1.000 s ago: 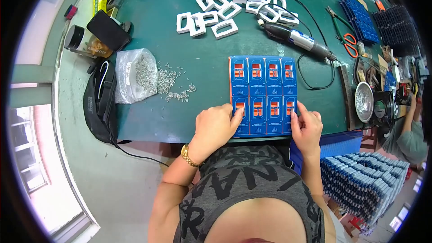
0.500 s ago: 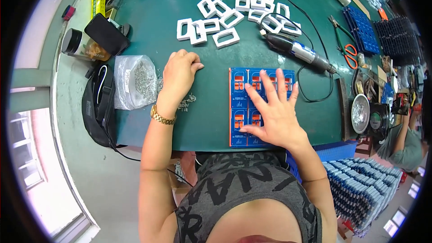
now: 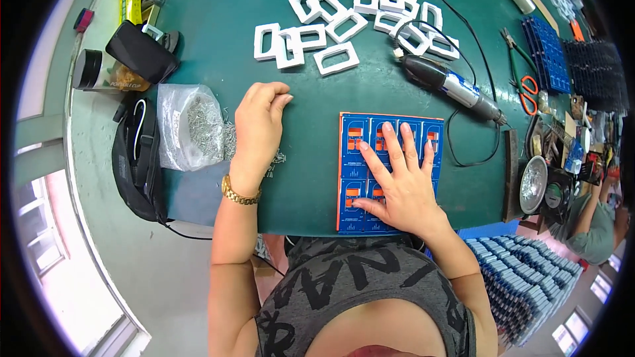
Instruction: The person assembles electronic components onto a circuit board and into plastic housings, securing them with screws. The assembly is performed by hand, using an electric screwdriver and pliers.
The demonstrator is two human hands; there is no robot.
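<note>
A blue circuit-board panel (image 3: 354, 164) with orange showing through its cut-outs lies near the table's front edge. Flat on top of it rests my right hand (image 3: 407, 188), fingers spread, covering part of the panel. My left hand (image 3: 259, 122) is closed left of the panel, thumb and fingertips together; whatever they hold, if anything, is too small or hidden to make out. Below and beside that wrist lie loose small screws (image 3: 278, 157), partly hidden by the hand. A clear plastic bag (image 3: 177, 129) of screws lies open farther left.
White rectangular frames (image 3: 336, 58) are scattered at the far middle. An electric screwdriver (image 3: 456, 87) with a looping cable lies right of the panel. Beyond it are pliers (image 3: 526, 82), blue racks (image 3: 546, 56) and a metal bowl (image 3: 531, 182). A black pouch (image 3: 140, 158) and phone (image 3: 141, 51) sit left.
The whole view has shifted a little, so the table things appear moved. My right hand stays spread on the panel, and my left hand remains closed near the screws.
</note>
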